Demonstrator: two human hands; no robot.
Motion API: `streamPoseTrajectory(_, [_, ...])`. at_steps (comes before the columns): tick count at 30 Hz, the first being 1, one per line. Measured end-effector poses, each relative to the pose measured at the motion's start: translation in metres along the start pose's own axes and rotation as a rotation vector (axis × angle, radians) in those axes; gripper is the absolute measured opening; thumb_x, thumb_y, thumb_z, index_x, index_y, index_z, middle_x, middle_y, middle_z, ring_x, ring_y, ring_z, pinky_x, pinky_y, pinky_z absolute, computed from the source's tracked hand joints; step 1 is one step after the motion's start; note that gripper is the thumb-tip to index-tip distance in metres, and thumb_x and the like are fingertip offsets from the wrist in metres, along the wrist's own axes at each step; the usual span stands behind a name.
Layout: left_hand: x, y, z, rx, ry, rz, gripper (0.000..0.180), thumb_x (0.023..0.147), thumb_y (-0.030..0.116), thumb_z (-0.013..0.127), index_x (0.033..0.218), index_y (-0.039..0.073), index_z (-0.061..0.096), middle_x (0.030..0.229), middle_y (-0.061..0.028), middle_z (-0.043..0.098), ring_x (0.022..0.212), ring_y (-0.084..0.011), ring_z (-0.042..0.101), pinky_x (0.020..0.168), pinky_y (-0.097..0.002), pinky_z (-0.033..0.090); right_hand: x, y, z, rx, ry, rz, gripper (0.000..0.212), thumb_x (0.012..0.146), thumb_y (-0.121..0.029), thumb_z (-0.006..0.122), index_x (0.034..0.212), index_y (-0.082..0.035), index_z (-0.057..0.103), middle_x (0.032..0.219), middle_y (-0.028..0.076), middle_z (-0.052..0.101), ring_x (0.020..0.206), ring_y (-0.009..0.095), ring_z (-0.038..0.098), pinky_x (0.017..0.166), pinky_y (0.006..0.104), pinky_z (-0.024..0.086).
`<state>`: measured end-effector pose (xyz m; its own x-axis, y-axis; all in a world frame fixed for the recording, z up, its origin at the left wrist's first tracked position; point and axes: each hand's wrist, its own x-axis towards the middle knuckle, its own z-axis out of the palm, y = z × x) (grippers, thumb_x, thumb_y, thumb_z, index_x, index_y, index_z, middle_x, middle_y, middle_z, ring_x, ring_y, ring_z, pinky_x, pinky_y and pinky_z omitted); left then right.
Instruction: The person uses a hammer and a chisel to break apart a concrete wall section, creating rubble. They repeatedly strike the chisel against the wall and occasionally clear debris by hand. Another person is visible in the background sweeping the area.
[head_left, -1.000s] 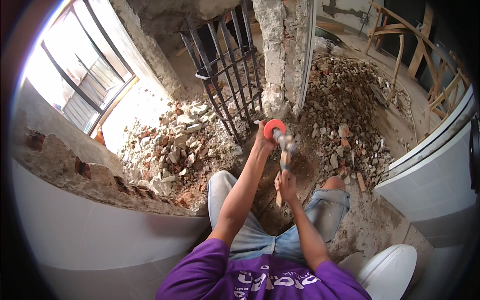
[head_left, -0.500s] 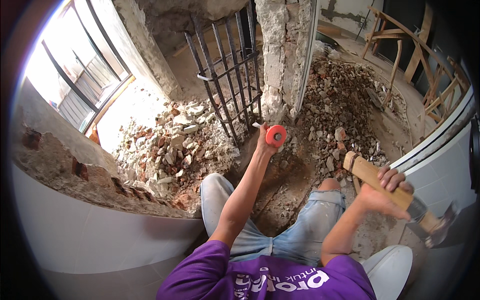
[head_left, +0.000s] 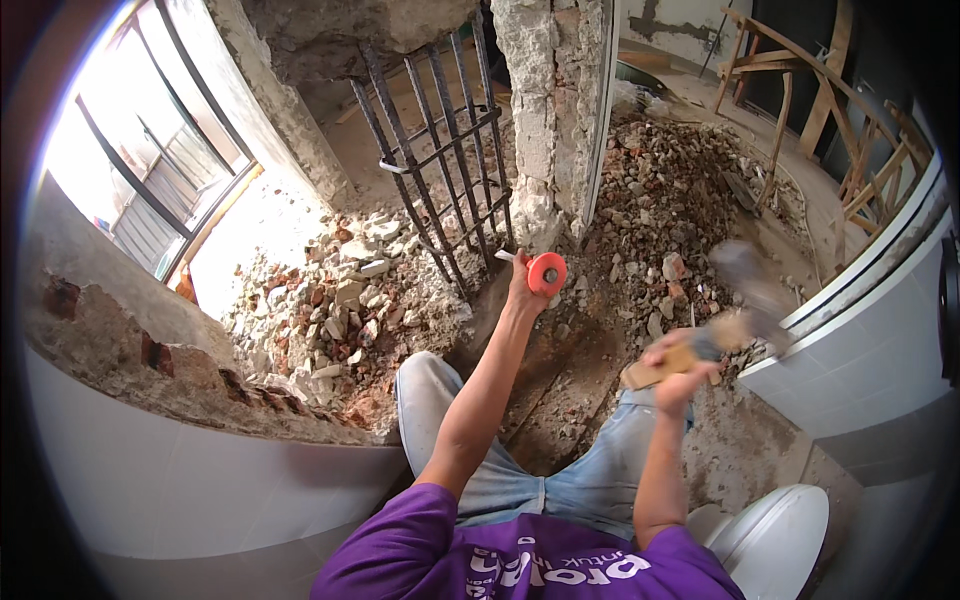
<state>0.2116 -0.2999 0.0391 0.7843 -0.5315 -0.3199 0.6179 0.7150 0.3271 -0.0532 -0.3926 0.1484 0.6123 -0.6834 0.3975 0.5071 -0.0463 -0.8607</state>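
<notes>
My left hand (head_left: pixel 522 292) is closed around a chisel with a round orange hand guard (head_left: pixel 547 274). The guard faces up, showing the metal striking end in its centre. A pale tip pokes out beyond my fingers, toward the foot of the exposed steel bars (head_left: pixel 440 160). Over my right knee, my right hand (head_left: pixel 682 376) grips a hammer (head_left: pixel 728 332) by its wooden handle. Its head is smeared by motion and points up and to the right, apart from the chisel. Dark wrapping shows on the handle below the head.
Broken rubble (head_left: pixel 345 300) lies left of the bars, and a larger rubble heap (head_left: pixel 680 190) rises right of the rough concrete column (head_left: pixel 552 110). A broken wall edge (head_left: pixel 150 350) runs at left. Wooden frames (head_left: pixel 840 110) stand far right; a white rounded object (head_left: pixel 780 530) is beside my right hip.
My right hand has swung the hammer inward and to the left, its head now raised ahead of the hand instead of low at the right. My left hand keeps its hold on the chisel.
</notes>
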Motion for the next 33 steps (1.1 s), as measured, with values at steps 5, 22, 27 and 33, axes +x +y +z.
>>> streamPoseTrajectory(5, [-0.001, 0.009, 0.001, -0.123, -0.039, -0.034, 0.03, 0.093, 0.046, 0.044, 0.09, 0.016, 0.045, 0.083, -0.0004, 0.055, 0.081, -0.0185, 0.057, 0.074, -0.0412, 0.052, 0.035, -0.075, 0.029, 0.546, 0.191, -0.648, 0.075, 0.077, -0.081, 0.016, 0.079, -0.012, 0.047, 0.058, 0.002, 0.046, 0.05, 0.011, 0.05, 0.048, 0.0291, 0.048])
streamPoseTrajectory(22, [0.01, 0.012, 0.011, -0.088, 0.019, -0.007, 0.035, 0.094, 0.047, 0.038, 0.09, 0.014, 0.047, 0.079, -0.002, 0.055, 0.077, -0.0192, 0.058, 0.074, -0.039, 0.052, 0.037, -0.034, 0.012, 0.282, 0.186, -0.158, 0.074, 0.077, -0.081, 0.018, 0.078, -0.011, 0.043, 0.053, 0.0, 0.044, 0.044, 0.012, 0.047, 0.041, 0.0263, 0.042])
streamPoseTrajectory(27, [0.013, 0.026, 0.022, -0.263, -0.076, -0.107, 0.035, 0.094, 0.041, 0.04, 0.097, 0.008, 0.051, 0.088, -0.0065, 0.06, 0.082, -0.0224, 0.059, 0.078, -0.0405, 0.052, 0.018, 0.057, 0.047, 0.257, 0.151, -0.311, 0.078, 0.077, -0.081, 0.016, 0.081, -0.009, 0.045, 0.054, 0.001, 0.046, 0.043, 0.013, 0.045, 0.039, 0.0247, 0.037])
streamPoseTrajectory(33, [0.024, 0.066, 0.005, -0.34, -0.198, -0.116, 0.019, 0.09, 0.023, 0.049, 0.098, 0.007, 0.056, 0.088, -0.0078, 0.062, 0.082, -0.0214, 0.061, 0.082, -0.0399, 0.052, -0.01, 0.096, 0.057, -0.229, -0.316, 0.55, 0.067, 0.09, -0.064, 0.026, 0.064, -0.006, 0.046, 0.049, 0.002, 0.046, 0.041, 0.01, 0.048, 0.04, 0.0263, 0.039])
